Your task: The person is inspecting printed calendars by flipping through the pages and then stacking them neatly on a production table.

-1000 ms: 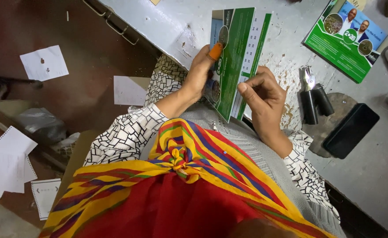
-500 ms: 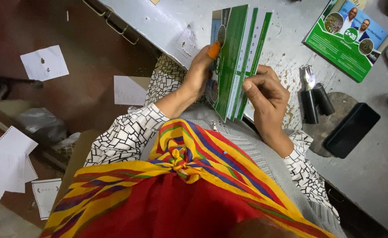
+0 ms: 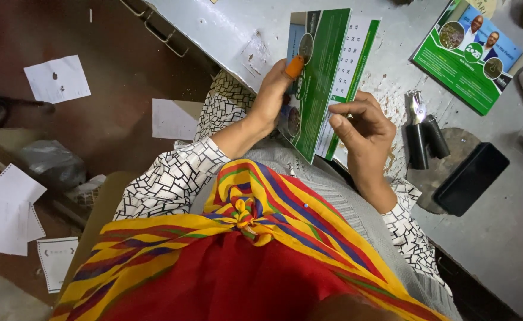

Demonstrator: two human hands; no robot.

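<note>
Left hand: grips the green printed cards at their left edge.
Right hand: pinches the cards' lower right edge.
Nearby: black pliers on the grey table.

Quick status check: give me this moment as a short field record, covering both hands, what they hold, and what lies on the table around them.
left hand: grips the left edge of the green and white printed card sheets, thumb capped in orange
right hand: pinches the sheets' lower right edge
sheets: held up over the worn grey table, fanned slightly
on table, right: black-handled metal punch tool, flat black rectangular slab, green printed booklet
floor, left: loose white paper sheets
</note>
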